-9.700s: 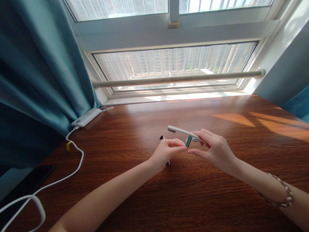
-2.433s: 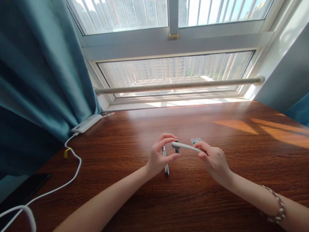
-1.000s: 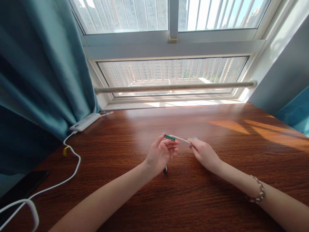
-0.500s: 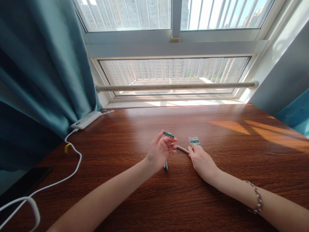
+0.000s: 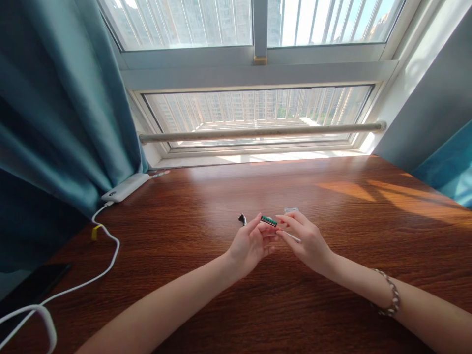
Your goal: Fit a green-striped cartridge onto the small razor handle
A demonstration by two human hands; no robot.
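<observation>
A small green-and-black razor blade cartridge (image 5: 269, 221) is pinched between the thumb and fingers of my left hand (image 5: 248, 244). Close on its right, my right hand (image 5: 309, 239) has thumb and index finger apart, stretched towards the cartridge, with nothing seen between them. Below the right fingers a thin white stick (image 5: 294, 237) shows in part; its ends are hidden. Just left of my left fingertips is the black end of a razor handle (image 5: 242, 219), the rest behind the hand. Past my right hand lies a clear plastic blade case (image 5: 291, 210), partly covered by the fingers.
On the brown wooden table (image 5: 191, 206), a white power bank (image 5: 125, 188) lies at the left by the curtain (image 5: 77, 98). Its white cable (image 5: 117, 246) runs down the left side. A dark flat device (image 5: 40, 285) is at the left edge. A window rail (image 5: 258, 132) spans the back.
My right hand has left the blade case and moved beside the cartridge in my left hand. The view has shifted a little, and the razor handle's black end now shows beyond the left hand.
</observation>
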